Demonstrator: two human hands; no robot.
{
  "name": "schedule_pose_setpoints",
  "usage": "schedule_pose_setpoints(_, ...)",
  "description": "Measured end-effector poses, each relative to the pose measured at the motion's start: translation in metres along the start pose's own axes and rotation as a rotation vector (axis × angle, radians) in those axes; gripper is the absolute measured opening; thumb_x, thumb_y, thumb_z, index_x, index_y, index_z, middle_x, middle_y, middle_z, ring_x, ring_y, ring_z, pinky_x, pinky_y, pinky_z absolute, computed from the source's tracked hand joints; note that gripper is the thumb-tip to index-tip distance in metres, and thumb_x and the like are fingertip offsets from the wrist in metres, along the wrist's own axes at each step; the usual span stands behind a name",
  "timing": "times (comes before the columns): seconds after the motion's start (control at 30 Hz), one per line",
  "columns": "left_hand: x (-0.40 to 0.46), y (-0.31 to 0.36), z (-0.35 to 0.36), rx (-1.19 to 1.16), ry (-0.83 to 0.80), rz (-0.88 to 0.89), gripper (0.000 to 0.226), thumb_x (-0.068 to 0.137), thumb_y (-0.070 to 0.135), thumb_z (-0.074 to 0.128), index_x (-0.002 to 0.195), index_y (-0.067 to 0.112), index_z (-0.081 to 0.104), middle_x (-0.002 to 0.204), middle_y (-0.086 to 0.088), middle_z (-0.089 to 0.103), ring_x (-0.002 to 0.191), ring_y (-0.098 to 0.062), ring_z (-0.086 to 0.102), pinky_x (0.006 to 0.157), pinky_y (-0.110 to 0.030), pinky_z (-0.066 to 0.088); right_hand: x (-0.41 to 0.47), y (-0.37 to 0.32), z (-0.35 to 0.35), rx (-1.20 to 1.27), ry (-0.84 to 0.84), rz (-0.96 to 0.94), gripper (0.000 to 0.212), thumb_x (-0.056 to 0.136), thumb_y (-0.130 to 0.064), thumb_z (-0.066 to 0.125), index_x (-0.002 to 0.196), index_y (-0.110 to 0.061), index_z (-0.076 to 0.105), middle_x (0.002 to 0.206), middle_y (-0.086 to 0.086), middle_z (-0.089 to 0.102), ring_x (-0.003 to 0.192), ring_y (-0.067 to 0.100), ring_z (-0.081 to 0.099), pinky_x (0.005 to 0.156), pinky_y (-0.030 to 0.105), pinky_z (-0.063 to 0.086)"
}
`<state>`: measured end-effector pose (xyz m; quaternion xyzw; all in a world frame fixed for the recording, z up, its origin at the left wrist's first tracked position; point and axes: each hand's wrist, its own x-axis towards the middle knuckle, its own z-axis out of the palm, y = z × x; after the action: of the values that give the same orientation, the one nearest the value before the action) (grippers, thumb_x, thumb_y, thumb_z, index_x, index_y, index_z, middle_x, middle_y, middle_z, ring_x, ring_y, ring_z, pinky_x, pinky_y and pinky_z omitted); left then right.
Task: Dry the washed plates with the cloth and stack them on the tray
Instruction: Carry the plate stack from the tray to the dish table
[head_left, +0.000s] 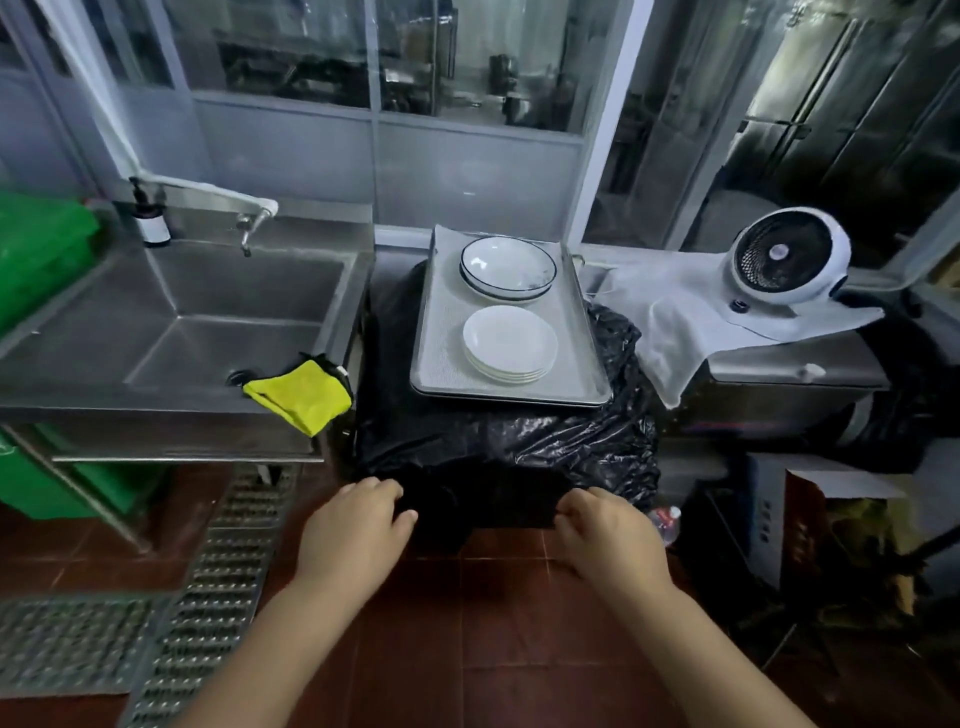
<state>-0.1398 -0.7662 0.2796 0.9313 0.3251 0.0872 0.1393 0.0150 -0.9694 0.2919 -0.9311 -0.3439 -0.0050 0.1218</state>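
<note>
A grey metal tray (441, 332) rests on a surface draped in black plastic (509, 436). On it stand a stack of several plain white plates (509, 340) at the front and dark-rimmed shallow bowls (506, 267) behind. A yellow cloth (301, 397) hangs over the sink's front right corner. My left hand (353, 525) and my right hand (608, 535) are low in front of the tray, each pinching the near edge of a black cloth or the plastic (483, 499) stretched between them.
A steel sink (208, 312) with a tap (249, 228) and a soap bottle (153, 218) lies to the left. A white fan (789, 257) sits on a grey towel (675, 322) to the right. Boxes (810, 525) and a floor drain grate (218, 571) are below.
</note>
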Motion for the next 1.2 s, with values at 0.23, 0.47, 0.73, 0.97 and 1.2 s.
schedule_pose_setpoints(0.23,0.120,0.002,0.030,0.053,-0.033,0.019,0.036,0.093,0.045,0.049,0.123,0.027,0.057,0.114,0.010,0.060,0.112,-0.013,0.053,0.080,-0.029,0.046,0.130,0.021,0.027,-0.016,-0.003,0.044,0.017,0.089,-0.032,0.051,0.095,-0.023,0.064,0.096,-0.006,0.062,0.095,0.018,0.058,0.071,0.031,0.045)
schedule_pose_setpoints(0.47,0.259,0.026,0.054,0.073,-0.095,-0.023,0.035,0.093,0.042,0.047,0.122,0.027,0.057,0.117,0.010,0.059,0.110,-0.013,0.053,0.076,-0.029,0.043,0.274,0.057,0.048,0.020,-0.087,0.043,0.025,0.094,-0.030,0.046,0.110,-0.023,0.064,0.108,-0.006,0.063,0.092,0.015,0.060,0.066,0.027,0.040)
schedule_pose_setpoints(0.73,0.388,0.048,0.099,0.046,-0.255,-0.072,0.029,0.096,0.042,0.042,0.113,0.022,0.054,0.110,0.005,0.060,0.090,-0.013,0.055,0.065,-0.029,0.044,0.391,0.100,0.086,0.083,-0.209,0.146,0.033,0.095,-0.028,0.048,0.127,-0.020,0.051,0.123,0.000,0.053,0.093,0.022,0.062,0.069,0.032,0.049)
schedule_pose_setpoints(0.97,0.446,0.052,0.134,-0.061,-0.336,-0.211,0.030,0.094,0.044,0.045,0.101,0.016,0.049,0.103,-0.001,0.058,0.086,-0.020,0.058,0.063,-0.031,0.043,0.435,0.112,0.121,0.275,-0.229,0.256,0.050,0.094,-0.036,0.055,0.134,-0.010,0.040,0.128,0.008,0.047,0.096,0.031,0.061,0.066,0.031,0.040)
schedule_pose_setpoints(1.2,0.469,0.047,0.160,-0.194,-0.297,-0.318,0.050,0.083,0.057,0.052,0.110,0.016,0.056,0.102,0.002,0.066,0.082,-0.016,0.056,0.066,-0.028,0.042,0.457,0.114,0.139,0.435,-0.253,0.366,0.032,0.089,-0.047,0.057,0.095,-0.018,0.045,0.091,-0.005,0.053,0.074,0.019,0.053,0.062,0.032,0.040)
